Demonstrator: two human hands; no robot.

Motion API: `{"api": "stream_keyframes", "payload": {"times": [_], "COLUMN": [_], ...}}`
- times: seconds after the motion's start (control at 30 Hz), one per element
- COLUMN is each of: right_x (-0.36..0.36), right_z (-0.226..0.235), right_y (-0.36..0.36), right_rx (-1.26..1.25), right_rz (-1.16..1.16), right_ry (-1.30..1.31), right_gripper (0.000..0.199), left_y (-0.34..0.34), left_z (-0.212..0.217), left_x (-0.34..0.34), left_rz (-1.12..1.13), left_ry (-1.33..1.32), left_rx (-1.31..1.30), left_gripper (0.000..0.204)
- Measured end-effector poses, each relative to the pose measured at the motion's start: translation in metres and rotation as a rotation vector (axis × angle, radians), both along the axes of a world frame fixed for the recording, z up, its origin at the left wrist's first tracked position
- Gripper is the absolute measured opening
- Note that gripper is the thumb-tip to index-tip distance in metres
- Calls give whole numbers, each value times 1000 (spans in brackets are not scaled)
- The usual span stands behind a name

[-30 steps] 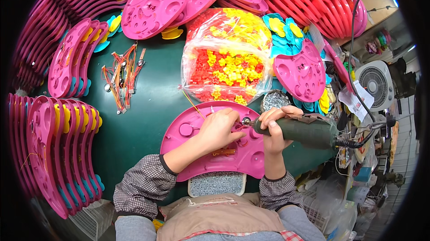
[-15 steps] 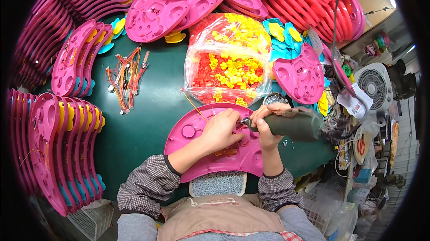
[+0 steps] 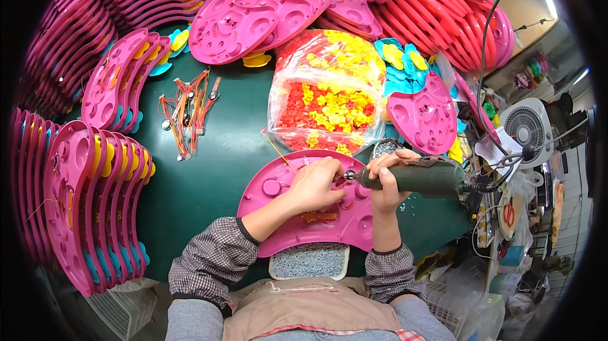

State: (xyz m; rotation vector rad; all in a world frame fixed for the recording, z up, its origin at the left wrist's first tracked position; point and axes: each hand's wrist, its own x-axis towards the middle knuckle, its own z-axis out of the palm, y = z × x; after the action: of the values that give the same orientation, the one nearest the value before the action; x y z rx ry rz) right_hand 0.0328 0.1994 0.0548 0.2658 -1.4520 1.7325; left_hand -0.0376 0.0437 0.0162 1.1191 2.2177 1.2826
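A curved pink plastic panel [image 3: 278, 230] lies on the table in front of me, hollow side up, with round posts and a small orange-brown board [image 3: 319, 217] in it. My left hand [image 3: 316, 184] rests over the panel's middle, fingers bent and pressed together; what they hold, if anything, is hidden beneath them. My right hand [image 3: 387, 182] is wrapped round a dark green electric screwdriver [image 3: 421, 177], held nearly level with its metal tip pointing left beside my left fingertips. From the panel's far edge sticks a thin yellow wire [image 3: 278, 151].
Behind the panel sits a clear bag of red and yellow star-shaped pieces [image 3: 329, 103]. A tray of small metal parts [image 3: 310, 261] is at the panel's near edge. Wired components [image 3: 188, 116] lie left. Stacked pink panels [image 3: 95, 208] line the left side; a fan [image 3: 527, 127] stands right.
The whole view has shifted slightly. The screwdriver, smeared by motion before, now shows sharply and sits a little more level. My left hand stays in the same place on the panel.
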Motion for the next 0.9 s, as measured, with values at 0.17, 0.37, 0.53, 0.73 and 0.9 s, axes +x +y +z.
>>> {"api": "stream_keyframes", "payload": {"times": [0.17, 0.37, 0.53, 0.73, 0.9], "right_x": [-4, -9, -4, 68, 119], "right_z": [-3, -11, 17, 32, 1], "right_y": [3, 9, 8, 84, 152], "right_rx": [110, 321, -131, -116, 367], "right_rz": [-1, -37, 11, -405, -942], "right_ry": [-97, -130, -259, -114, -391], "right_gripper": [45, 45, 48, 49, 63], "left_y": [0, 1, -26, -107, -154], "left_z": [-11, -10, 11, 46, 34], "left_x": [2, -1, -15, -11, 22], "left_rz": [30, 11, -37, 223, 445], "left_ry": [127, 89, 33, 298, 332], "left_rx": [46, 89, 64, 81, 157], "left_gripper": [40, 41, 31, 16, 11]}}
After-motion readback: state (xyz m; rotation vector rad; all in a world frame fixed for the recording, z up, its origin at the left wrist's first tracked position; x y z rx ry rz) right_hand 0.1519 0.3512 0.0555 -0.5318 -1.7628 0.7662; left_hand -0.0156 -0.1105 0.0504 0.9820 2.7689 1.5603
